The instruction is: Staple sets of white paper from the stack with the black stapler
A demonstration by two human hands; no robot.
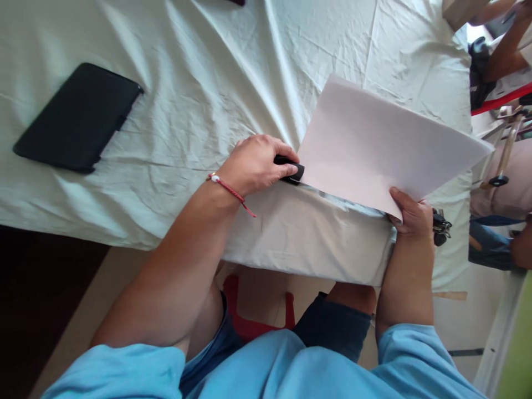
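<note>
My left hand is closed over a small black stapler that lies on the white cloth near the table's front edge. Its nose meets the near left corner of a stack of white paper. My right hand grips the paper's near right corner, thumb on top, holding the sheets tilted above the cloth. A red string bracelet is on my left wrist.
A flat black case lies at the left on the white tablecloth. Another person's arms and dark objects show at the top right. A red stool stands under the table by my knees.
</note>
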